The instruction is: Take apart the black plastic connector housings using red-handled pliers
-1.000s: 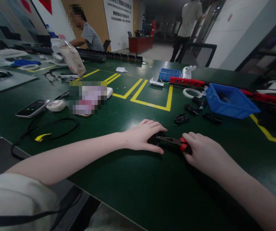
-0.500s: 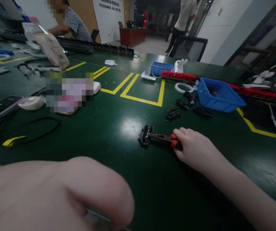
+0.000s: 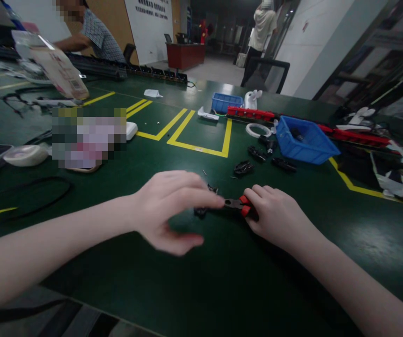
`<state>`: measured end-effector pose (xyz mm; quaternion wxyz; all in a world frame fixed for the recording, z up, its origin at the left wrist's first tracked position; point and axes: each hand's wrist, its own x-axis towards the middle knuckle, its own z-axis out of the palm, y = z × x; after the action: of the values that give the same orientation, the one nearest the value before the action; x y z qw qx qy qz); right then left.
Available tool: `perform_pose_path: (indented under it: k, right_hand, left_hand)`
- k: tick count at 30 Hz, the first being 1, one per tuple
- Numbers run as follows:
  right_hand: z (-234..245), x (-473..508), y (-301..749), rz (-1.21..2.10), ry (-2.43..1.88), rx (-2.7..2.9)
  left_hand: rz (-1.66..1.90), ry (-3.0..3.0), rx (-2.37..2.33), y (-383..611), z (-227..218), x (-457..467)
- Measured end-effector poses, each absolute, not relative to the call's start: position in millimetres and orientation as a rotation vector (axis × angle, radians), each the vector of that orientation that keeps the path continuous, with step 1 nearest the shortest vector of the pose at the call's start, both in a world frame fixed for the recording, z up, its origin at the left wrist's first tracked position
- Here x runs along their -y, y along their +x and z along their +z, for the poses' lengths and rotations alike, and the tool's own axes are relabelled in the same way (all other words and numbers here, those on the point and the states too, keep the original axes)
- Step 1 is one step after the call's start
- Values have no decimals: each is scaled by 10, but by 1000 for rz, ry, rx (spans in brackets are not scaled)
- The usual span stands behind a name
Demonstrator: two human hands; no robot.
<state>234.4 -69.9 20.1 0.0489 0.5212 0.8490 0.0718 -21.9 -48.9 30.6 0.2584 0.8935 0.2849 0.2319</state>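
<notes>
Head view. The right grip (image 3: 271,208) is closed around a pair of pliers (image 3: 234,204), with the fingers curled over the handles. The left grip (image 3: 168,206) is spread: the thumb stands well apart from the index finger, and a gap shows between them. It is positioned above a black part (image 3: 200,212), covering most of it. The index fingertip overlaps the nose of the pliers in the view; whether it touches the tool or the part cannot be determined.

The black part is located on the worktop (image 3: 201,290), in front of the person, at the nose end of the pliers. Contact between the nose and the part is hidden by the left fingers.

The pliers have a dark metal head and smooth red handle sleeves. The black part has an irregular outline with small bright details along its upper edge. A thin metallic pin (image 3: 204,172) lies just beyond it. The worktop surface is dark green, smooth and glossy, marked with straight strips of yellow tape (image 3: 199,150). Beyond the right grip, a ridged black piece (image 3: 243,167) lies near a blue bin (image 3: 306,145) with sloping walls. A flat white ring (image 3: 258,130) lies to the left of the bin.
</notes>
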Motion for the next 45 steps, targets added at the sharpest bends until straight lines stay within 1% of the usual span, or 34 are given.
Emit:
perform_pose_path:
  k: [1, 4, 8, 11, 19, 25, 30, 34, 39, 45]
  right_hand:
    - [198, 699, 2359, 225, 1590, -2605]
    - [184, 695, 2409, 215, 1602, -2655]
    - [164, 677, 2461, 190, 1596, -2710]
    - [137, 657, 2502, 145, 1598, -2764]
    - [40, 619, 2631, 178, 1568, -2999]
    - [17, 561, 2677, 359, 1448, -3205]
    - [-16, 519, 2683, 476, 1407, -3261]
    - [-34, 531, 2662, 501, 1458, -3261]
    - [-107, 543, 2652, 369, 1631, -3239]
    - [-117, 640, 2563, 36, 1882, -3189]
  left_hand:
    - [596, 2540, -679, -163, 282, 422]
    - [511, 2753, -676, -39, 165, 249]
    - [305, 2805, -710, -10, 39, 144]
    - [253, 2800, -720, -26, 23, 125]
    - [364, 2677, -755, -26, 27, 95]
    - [510, 2460, -843, -5, 85, 103]
    - [442, 2429, -819, 82, 121, 70]
    - [412, 2464, -758, 166, 124, 41]
    - [370, 2445, -747, 144, 167, 51]
    - [336, 2437, -734, 61, 196, 120]
